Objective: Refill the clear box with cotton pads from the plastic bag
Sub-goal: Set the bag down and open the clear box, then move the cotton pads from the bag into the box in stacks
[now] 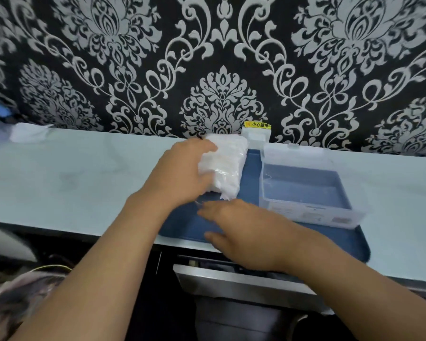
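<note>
A plastic bag of white cotton pads lies on a blue tray, towards its far left corner. My left hand grips the bag from its left side, fingers curled round it. My right hand hovers low over the tray just in front of the bag's near end, fingers stretched out leftward and holding nothing. The clear box stands on the right part of the tray with its lid folded back and nothing inside it.
The tray sits on a pale counter against black-and-silver patterned wallpaper. A white socket with a yellow label is behind the bag. A crumpled white sheet lies at the far left. A metal drawer edge juts below the counter.
</note>
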